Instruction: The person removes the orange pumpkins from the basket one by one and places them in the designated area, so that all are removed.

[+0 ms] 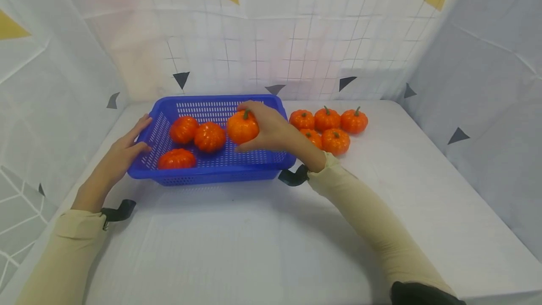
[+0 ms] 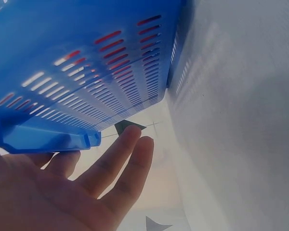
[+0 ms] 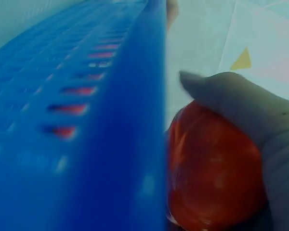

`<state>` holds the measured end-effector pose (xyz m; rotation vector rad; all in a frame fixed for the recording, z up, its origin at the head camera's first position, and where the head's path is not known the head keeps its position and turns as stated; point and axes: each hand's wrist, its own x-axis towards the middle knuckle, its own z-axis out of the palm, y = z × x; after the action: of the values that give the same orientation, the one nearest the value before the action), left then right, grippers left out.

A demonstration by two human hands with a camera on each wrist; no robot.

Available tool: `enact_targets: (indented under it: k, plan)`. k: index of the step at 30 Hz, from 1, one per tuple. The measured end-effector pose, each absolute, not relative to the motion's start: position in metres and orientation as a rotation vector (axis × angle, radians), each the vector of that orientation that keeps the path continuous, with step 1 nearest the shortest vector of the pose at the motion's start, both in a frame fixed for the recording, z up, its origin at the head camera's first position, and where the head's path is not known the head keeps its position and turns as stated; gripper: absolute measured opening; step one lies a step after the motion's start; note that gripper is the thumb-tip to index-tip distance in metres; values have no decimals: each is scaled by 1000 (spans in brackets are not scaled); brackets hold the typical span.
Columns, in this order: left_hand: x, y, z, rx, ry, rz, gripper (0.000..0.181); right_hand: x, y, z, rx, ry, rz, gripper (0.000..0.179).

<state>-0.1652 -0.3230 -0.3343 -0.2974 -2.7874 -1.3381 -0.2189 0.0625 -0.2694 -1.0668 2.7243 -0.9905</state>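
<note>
A small orange toy pumpkin [image 1: 243, 127] with a green stem is gripped by my right hand [image 1: 268, 128], thumb on the near side and fingers behind. The hand holds it over the right half of a blue slotted plastic basket [image 1: 211, 171]. In the right wrist view the held pumpkin [image 3: 216, 168] appears beyond the basket's blurred rim [image 3: 130, 125]. Three more pumpkins [image 1: 210, 137] lie in the basket's left half. My left hand [image 1: 123, 153] rests against the basket's left rim; in the left wrist view its fingers [image 2: 139, 159] reach out fairly straight.
Several orange pumpkins [image 1: 336, 141] stand grouped on the white table [image 1: 237, 244], right of the basket. A white sheet [image 1: 271, 36] with grid lines and triangles hangs behind, and more sheeting [image 1: 487, 84] rises along the sides.
</note>
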Motion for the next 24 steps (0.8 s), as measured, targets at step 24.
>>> enact_targets:
  k: [24]
  plan:
    - [-165, -322, -334, -277, -2798, -1330, 70, -220, 112, -281, -859, 2823, -1272, 94]
